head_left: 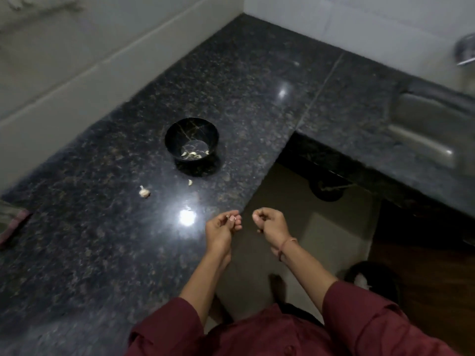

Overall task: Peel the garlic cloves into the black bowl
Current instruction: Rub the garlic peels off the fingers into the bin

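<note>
**Garlic Held at the Counter's Edge**

The left hand hovered over the front edge of the dark speckled counter, its thumb and fingertips pinched together on a small pale piece. The piece was probably a garlic clove, though it was too small and blurred to be sure. Just beside it, apart from it and out over the floor, the right hand had its fingers curled inward with the thumb against them. Whether it gripped anything could not be told. A thin band circled that wrist, and both forearms came out of dark red sleeves.

The black bowl stood upright on the counter well beyond the hands, with a few peeled cloves lying on its bottom. One loose clove lay on the stone just in front of the bowl. A partial garlic bulb sat further left, apart from both.

A steel sink was set into the counter's right-hand run, and a cloth lay at the far left edge.
</note>
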